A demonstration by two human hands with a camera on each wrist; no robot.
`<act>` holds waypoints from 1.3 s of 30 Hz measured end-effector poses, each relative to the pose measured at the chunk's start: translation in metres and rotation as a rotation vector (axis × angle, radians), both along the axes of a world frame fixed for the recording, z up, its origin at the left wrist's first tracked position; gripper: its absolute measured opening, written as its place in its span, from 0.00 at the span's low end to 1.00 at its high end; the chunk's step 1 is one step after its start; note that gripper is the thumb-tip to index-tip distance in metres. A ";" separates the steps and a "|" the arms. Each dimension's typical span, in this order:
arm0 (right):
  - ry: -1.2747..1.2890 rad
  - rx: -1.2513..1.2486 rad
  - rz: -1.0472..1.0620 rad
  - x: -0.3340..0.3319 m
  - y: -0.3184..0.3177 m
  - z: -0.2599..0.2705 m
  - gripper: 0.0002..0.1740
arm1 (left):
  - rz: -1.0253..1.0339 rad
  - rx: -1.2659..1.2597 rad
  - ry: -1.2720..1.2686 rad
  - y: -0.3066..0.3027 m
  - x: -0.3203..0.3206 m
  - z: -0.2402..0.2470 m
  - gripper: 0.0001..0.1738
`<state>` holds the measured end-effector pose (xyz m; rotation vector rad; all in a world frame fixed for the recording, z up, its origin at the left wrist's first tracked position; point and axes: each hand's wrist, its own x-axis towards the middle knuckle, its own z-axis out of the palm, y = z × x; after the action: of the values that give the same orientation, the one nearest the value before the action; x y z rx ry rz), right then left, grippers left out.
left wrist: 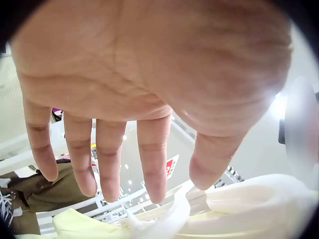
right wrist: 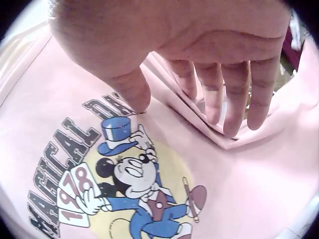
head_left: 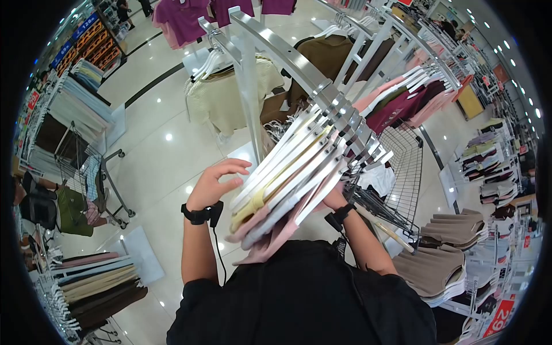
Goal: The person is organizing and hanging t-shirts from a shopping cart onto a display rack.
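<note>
A row of garments on white hangers [head_left: 287, 155] hangs from the metal rack rail [head_left: 287, 49] in front of the person. My left hand [head_left: 214, 183] is held at the left side of this row, thumb apart from the fingers. In the left wrist view its palm is empty, fingertips over a pale yellow garment [left wrist: 75, 223] and a white one [left wrist: 259, 196]. At the right side, my right hand [right wrist: 199, 64] reaches to a pink printed T-shirt [right wrist: 199, 159]. Its thumb lies along the shirt front above the cartoon print, and its straight fingers hang at the neck opening.
A wire shopping cart [head_left: 402, 167] with clothes stands right of the rack. Another cart [head_left: 95, 172] is at the left. A cream knit top [head_left: 221, 95] hangs behind, and brown garments [head_left: 434, 267] hang at the lower right. Glossy tile floor [head_left: 167, 164] lies on the left.
</note>
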<state>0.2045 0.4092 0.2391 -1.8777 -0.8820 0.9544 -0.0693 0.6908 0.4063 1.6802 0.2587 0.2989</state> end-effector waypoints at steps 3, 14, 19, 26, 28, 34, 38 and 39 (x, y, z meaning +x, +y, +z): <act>0.303 -0.101 -0.179 0.004 -0.049 -0.021 0.25 | -0.095 0.090 0.004 -0.008 0.006 0.000 0.09; 0.469 -0.208 -0.280 -0.015 -0.106 -0.039 0.20 | -0.075 0.104 -0.067 -0.037 0.031 -0.022 0.07; 0.469 -0.164 -0.271 -0.007 -0.108 -0.044 0.19 | 0.197 0.114 -0.109 -0.031 0.031 -0.013 0.07; 0.456 -0.196 -0.302 -0.010 -0.118 -0.044 0.19 | 0.321 0.133 -0.135 -0.014 0.036 0.036 0.07; 0.466 -0.195 -0.301 -0.009 -0.120 -0.049 0.19 | 0.316 0.106 -0.131 -0.011 0.033 0.041 0.06; 0.443 -0.169 -0.294 -0.002 -0.130 -0.059 0.19 | 0.354 0.190 0.078 -0.003 0.023 0.018 0.08; 0.505 -0.100 -0.332 0.003 -0.138 -0.058 0.18 | 0.336 0.138 0.355 0.001 0.003 -0.032 0.10; 0.515 -0.099 -0.326 0.005 -0.139 -0.055 0.18 | 0.359 0.211 0.364 -0.008 0.000 -0.033 0.11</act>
<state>0.2092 0.2705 0.1837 -1.6685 -0.2184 1.2090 -0.0696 0.6824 0.3736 1.8894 0.8292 0.2916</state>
